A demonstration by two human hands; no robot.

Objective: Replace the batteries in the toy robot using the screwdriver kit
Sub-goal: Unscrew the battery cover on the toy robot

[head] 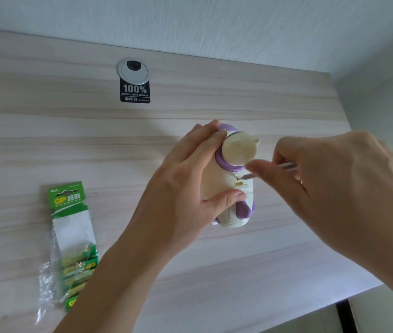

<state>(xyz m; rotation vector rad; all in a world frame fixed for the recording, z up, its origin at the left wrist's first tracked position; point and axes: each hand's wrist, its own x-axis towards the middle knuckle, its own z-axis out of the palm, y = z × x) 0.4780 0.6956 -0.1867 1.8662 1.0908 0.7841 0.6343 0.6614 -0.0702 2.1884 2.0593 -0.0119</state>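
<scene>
Toy robot (226, 186) work looks to be at an early step, I think. Nearest to me, at the front left of the wooden desk (214, 260), lies a green pack of batteries (73, 251). Its clear plastic wrap is torn open. I can see green batteries still in the lower part, and the upper part looks empty. I cannot count them.

A bit farther in, near the middle of the desk, my left hand (190, 186) is wrapped around the toy's cream body, thumb in front and fingers behind. It is holding the toy steady on the desk.

My right hand (335, 188) pinches a thin screwdriver (287, 165) between thumb and fingers. The tip pokes into a small notch at the top of the battery door on the toy's back.

That door looks shut to me, so I judge the screw is not out yet. The door, the old batteries and the new ones are all left to do.

Farthest away, by the wall, is a round silver cable cap (134, 71) with a black sticker (135, 93).
</scene>
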